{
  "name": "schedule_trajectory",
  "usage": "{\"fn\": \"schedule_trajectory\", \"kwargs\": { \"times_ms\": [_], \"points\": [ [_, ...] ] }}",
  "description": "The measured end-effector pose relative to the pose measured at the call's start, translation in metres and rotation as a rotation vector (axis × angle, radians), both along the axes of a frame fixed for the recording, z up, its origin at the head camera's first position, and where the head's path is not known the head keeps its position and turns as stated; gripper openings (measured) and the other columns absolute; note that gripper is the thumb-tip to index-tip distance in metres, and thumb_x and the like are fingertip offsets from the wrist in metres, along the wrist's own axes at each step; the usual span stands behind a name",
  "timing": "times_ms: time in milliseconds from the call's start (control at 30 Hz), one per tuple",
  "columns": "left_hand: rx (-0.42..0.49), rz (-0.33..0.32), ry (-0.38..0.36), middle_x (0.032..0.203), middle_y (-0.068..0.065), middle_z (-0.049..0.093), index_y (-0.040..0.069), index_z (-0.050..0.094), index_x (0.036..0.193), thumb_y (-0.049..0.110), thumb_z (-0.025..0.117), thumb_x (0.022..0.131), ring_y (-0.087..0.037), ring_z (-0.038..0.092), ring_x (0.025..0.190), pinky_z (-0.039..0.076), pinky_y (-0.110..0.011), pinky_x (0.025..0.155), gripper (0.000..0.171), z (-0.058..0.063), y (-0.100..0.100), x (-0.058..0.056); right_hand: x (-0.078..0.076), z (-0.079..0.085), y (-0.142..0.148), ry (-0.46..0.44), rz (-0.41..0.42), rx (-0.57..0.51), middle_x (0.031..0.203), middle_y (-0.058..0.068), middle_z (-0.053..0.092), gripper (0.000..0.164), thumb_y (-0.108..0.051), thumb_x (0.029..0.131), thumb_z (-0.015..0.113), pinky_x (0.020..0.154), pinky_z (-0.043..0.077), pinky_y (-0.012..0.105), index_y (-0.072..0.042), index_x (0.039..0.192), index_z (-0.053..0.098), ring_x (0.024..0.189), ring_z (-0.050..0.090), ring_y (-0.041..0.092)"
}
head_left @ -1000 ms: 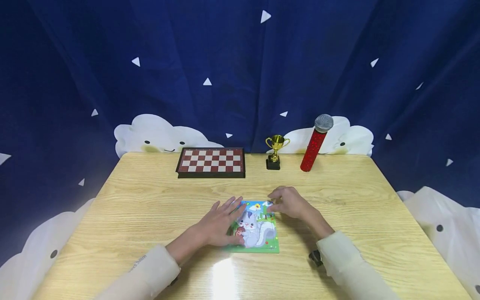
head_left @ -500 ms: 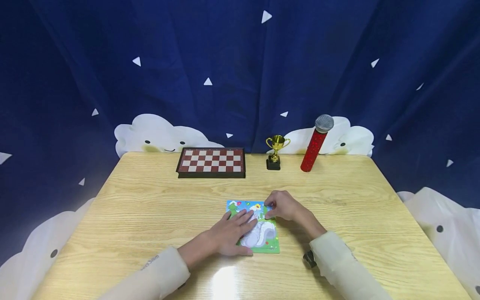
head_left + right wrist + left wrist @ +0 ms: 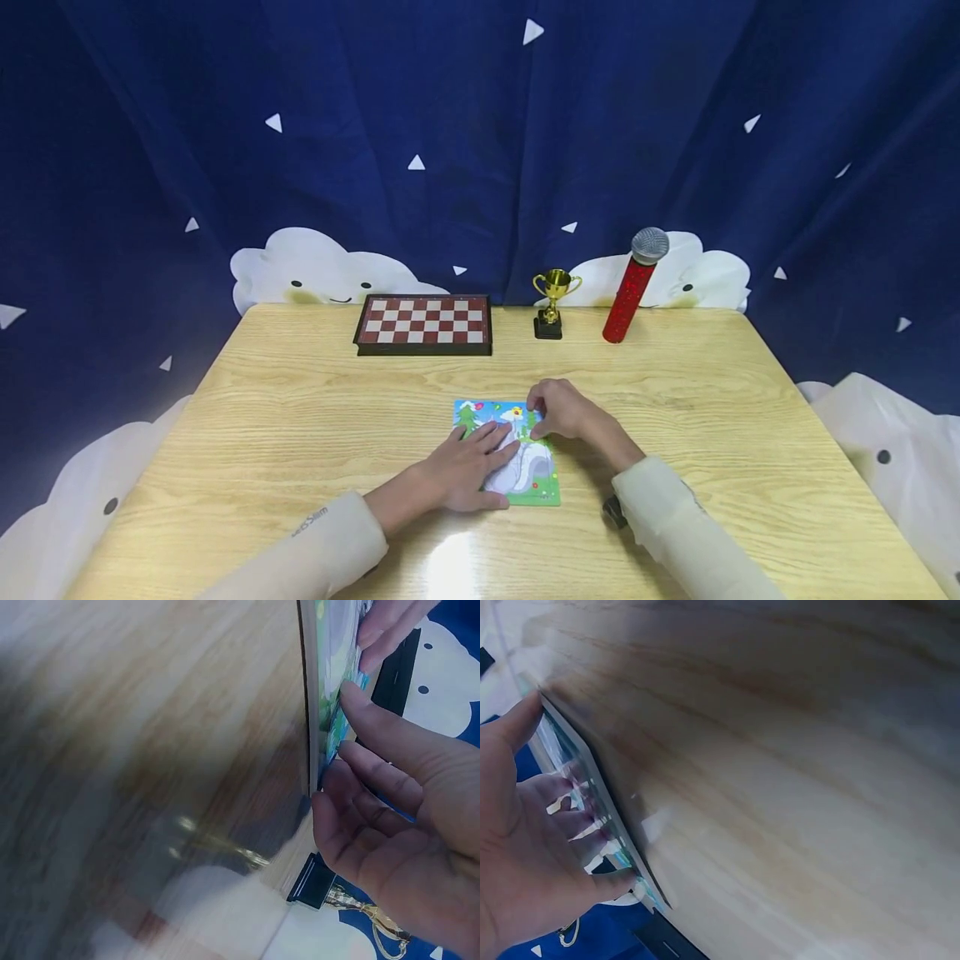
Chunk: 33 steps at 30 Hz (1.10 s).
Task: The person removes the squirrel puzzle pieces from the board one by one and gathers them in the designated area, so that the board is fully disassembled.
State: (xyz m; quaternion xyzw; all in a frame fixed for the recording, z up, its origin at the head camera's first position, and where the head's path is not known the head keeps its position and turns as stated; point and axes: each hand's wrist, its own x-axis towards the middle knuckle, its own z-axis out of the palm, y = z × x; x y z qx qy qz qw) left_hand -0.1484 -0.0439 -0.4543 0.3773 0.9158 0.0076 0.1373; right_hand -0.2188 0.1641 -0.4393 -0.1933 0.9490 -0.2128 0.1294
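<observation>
A square jigsaw puzzle (image 3: 543, 493) with a grey squirrel picture lies flat on the wooden table. My left hand (image 3: 467, 471) rests across its middle with the fingers spread, covering much of the squirrel. In the left wrist view, the thumb and fingers of the left hand (image 3: 544, 840) reach over the board's face. At the puzzle's upper right corner is my right hand (image 3: 564, 410), fingers curled. The right wrist view shows the right hand (image 3: 405, 795) with its thumb on the picture and other fingertips at the corner edge. That corner is partly hidden by the fingers.
A chessboard box (image 3: 423, 325) lies at the back of the table (image 3: 300, 400). Right of it stand a small gold trophy cup (image 3: 555, 287) and a red toy microphone (image 3: 628, 300). A dark blue curtain (image 3: 480, 125) hangs behind the table.
My left hand has slid right and nearer the front, settling over the squirrel. The right hand has shifted slightly left and its fingers have curled in at the corner. The puzzle has hardly moved.
</observation>
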Motion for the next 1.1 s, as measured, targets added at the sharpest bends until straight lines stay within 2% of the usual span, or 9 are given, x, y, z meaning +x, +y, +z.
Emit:
{"fn": "schedule_trajectory", "kwargs": {
  "times_ms": [100,300,533,1100],
  "points": [
    [-0.009,0.008,0.001,0.161,-0.003,0.014,0.024,0.023,0.152,0.064,0.047,0.088,-0.024,0.016,0.148,0.025,-0.055,0.113,0.079,0.0008,0.0006,0.0003,-0.0006,-0.0004,-0.0029,-0.032,-0.018,0.009,0.083,0.003,0.061,0.033,-0.010,0.065,0.085,0.072,0.049,0.027,-0.005,0.092,0.066,0.075,0.054,0.013],
    [0.009,0.036,-0.047,0.161,-0.003,0.013,0.024,0.024,0.151,0.062,0.052,0.087,-0.025,0.015,0.148,0.025,-0.057,0.113,0.080,0.0016,0.0017,0.0033,-0.0009,-0.0018,-0.0072,-0.071,-0.026,0.042,0.082,0.003,0.059,0.033,-0.009,0.065,0.085,0.070,0.047,0.027,-0.007,0.090,0.063,0.075,0.051,0.013],
    [0.009,0.044,-0.055,0.161,-0.003,0.012,0.024,0.024,0.151,0.062,0.052,0.087,-0.025,0.015,0.148,0.025,-0.056,0.113,0.080,0.0040,0.0033,0.0037,-0.0021,0.0003,-0.0065,-0.102,-0.049,0.046,0.085,0.003,0.059,0.037,-0.010,0.065,0.085,0.073,0.048,0.029,-0.007,0.096,0.063,0.077,0.052,0.014],
    [0.002,0.043,-0.033,0.161,-0.002,0.015,0.026,0.025,0.151,0.063,0.054,0.085,-0.024,0.017,0.148,0.028,-0.055,0.112,0.081,0.0057,0.0051,0.0011,-0.0038,0.0028,-0.0074,-0.073,-0.033,0.059,0.083,0.002,0.057,0.031,-0.011,0.068,0.083,0.073,0.048,0.029,-0.007,0.090,0.061,0.077,0.052,0.014]
  ]
}}
